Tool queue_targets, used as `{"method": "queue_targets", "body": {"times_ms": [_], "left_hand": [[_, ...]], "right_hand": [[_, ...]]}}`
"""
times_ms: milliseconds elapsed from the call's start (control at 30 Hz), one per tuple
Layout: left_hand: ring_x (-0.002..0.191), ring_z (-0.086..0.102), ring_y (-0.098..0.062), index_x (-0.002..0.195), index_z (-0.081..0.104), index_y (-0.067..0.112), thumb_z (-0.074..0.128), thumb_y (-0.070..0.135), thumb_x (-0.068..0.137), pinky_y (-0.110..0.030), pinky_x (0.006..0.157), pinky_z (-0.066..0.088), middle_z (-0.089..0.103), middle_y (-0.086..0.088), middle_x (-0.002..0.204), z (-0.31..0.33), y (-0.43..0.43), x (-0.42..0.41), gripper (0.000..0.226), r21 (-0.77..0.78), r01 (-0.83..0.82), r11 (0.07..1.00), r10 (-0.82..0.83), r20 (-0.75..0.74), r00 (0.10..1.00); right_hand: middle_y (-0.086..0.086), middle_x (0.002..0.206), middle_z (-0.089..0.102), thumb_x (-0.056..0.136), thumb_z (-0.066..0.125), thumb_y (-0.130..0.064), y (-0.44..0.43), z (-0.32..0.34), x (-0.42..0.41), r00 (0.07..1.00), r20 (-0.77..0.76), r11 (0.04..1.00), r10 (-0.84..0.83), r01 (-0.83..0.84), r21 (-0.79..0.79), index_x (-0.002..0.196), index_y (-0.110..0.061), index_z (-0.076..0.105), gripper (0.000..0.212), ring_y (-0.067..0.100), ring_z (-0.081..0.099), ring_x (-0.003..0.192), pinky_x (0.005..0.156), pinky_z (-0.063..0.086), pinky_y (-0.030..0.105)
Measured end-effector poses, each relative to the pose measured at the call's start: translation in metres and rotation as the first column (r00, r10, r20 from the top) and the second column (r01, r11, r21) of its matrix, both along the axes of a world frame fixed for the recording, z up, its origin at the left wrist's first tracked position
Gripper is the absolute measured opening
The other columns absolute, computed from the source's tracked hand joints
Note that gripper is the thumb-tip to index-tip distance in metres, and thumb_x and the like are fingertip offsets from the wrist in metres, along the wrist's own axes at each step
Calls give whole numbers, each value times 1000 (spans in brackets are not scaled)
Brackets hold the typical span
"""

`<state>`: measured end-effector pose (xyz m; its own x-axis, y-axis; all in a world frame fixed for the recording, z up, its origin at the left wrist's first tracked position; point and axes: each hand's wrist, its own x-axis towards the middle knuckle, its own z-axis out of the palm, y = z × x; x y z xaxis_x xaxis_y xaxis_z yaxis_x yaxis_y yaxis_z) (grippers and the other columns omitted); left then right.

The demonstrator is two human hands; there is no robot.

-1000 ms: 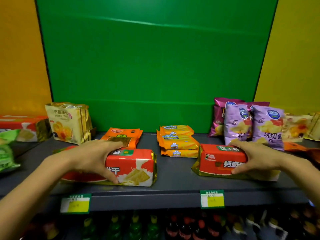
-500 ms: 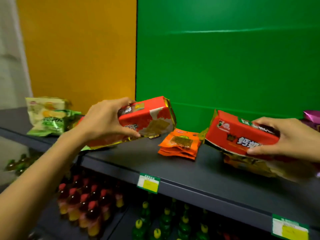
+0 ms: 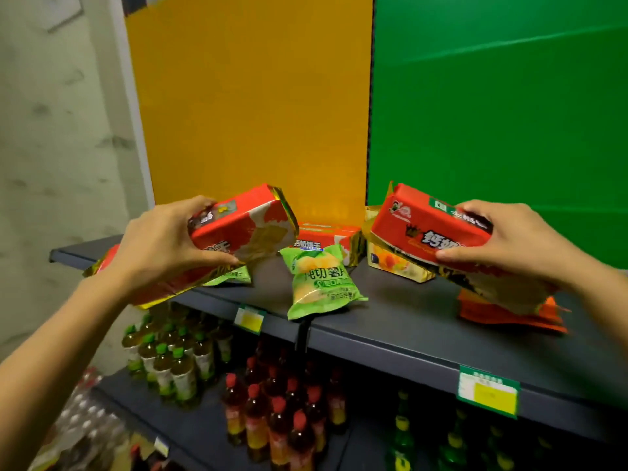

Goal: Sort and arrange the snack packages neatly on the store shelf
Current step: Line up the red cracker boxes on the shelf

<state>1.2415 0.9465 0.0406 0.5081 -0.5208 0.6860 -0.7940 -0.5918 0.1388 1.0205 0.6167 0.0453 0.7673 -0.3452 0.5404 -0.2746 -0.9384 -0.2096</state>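
- Nearest, a left hand [image 3: 159, 246] held one red cracker pack [image 3: 238, 229] above the shelf's [image 3: 407, 321] left front edge, fingers [image 3: 217, 258] wrapped around it.
- A right hand [image 3: 520, 243] gripped a second red pack [image 3: 428, 226] likewise.
- Mid-shelf, a green chip bag [image 3: 321, 283] overhung the front edge.
- Farther back lay a third red pack [image 3: 323, 234].
- Judged step: carrying both packs; next, setting them beside that one.

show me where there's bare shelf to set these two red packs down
Widest bare patch of shelf: front strip between the green chip bag and the orange packets. Crowded along the back, where a red pack and a yellow box sit. Left end is hidden behind the left hand.
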Motion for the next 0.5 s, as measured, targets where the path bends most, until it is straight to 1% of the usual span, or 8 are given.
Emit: {"method": "queue_targets", "body": {"times_ms": [67,133,167,233,267,367,400,500], "left_hand": [[86,66,-30,126,50,23,59,78,41,-43,73,52,69,-9,110,0,12,21,102,8,-2,1000,2,8,1000],[87,66,-31,126,51,21,66,73,44,-43,73,51,69,-10,109,1,19,40,98,3,-3,1000,3,9,1000],[88,66,-32,126,51,21,68,74,43,-44,73,52,70,-10,109,2,22,48,100,1,-4,1000,4,7,1000],[87,66,-31,126,51,21,62,80,42,-44,73,53,70,-9,109,4,26,65,103,-4,10,1000,-10,16,1000],[87,66,-31,126,51,21,59,80,42,-44,73,53,70,-9,109,5,27,74,103,-10,18,1000,-18,21,1000],[92,66,-32,126,51,18,67,72,42,-45,74,52,69,-10,112,5,25,98,101,-34,26,999,-25,22,999],[94,65,-33,126,51,17,69,73,41,-45,75,52,69,-11,113,6,22,105,104,-36,33,999,-32,23,999],[94,66,-33,126,51,15,62,80,41,-47,75,54,68,-12,112,7,14,129,107,-45,62,997,-60,42,997]], "right_hand": [[3,104,69,46,58,-74,13,0,31,1000,22,1000,-5,5,0,115,-26,58,83,24,63,90,80,51,36],[4,107,68,54,64,-70,25,4,62,999,31,1000,-12,12,-5,117,-25,57,77,25,62,92,82,51,37],[5,109,67,57,66,-68,30,6,77,999,31,1000,-16,17,-16,118,-25,56,75,26,62,93,82,51,38],[4,112,66,60,67,-66,39,12,106,999,21,998,-30,31,-52,120,-25,54,74,27,61,95,81,51,37],[4,113,65,61,67,-66,42,14,120,999,13,997,-37,38,-72,120,-24,53,74,27,61,96,79,50,36],[3,117,64,65,68,-63,48,19,161,999,-26,991,-45,41,-126,123,-21,50,74,25,61,100,78,48,34],[3,118,63,65,68,-62,50,20,174,998,-38,989,-44,39,-140,123,-21,49,74,24,60,101,79,49,35],[3,119,63,66,68,-61,49,19,214,997,-66,986,-48,37,-163,122,-20,48,72,24,60,102,81,50,36]]}}
